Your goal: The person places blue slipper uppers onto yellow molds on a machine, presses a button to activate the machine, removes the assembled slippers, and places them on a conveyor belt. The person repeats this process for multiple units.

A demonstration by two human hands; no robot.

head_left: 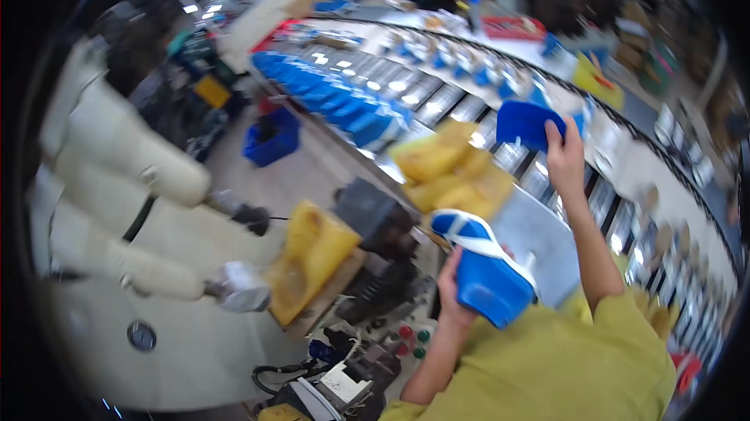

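The left hand (pixel 451 284) is closed around a blue shoe with a white sole (pixel 484 269), gripping it from the left side and holding it up in the near middle of the scene, just above the near end of the conveyor (pixel 547 233). The right hand (pixel 564 157) reaches farther out with its fingers closed on a flat blue piece (pixel 527 124), held over the conveyor's rollers. Doing this well seems to call for a firm hold on the shoe's body, sole kept level, while the right arm works the blue piece without crossing it. Just left of the shoe lie soft yellow moulds (pixel 453 175), close enough to brush, and a dark machine head (pixel 375 218) with a yellow block (pixel 312 253) crowds the near left. Open room lies to the right and far along the rollers; a row of blue pieces (pixel 336 97) lines the far left edge, well apart.
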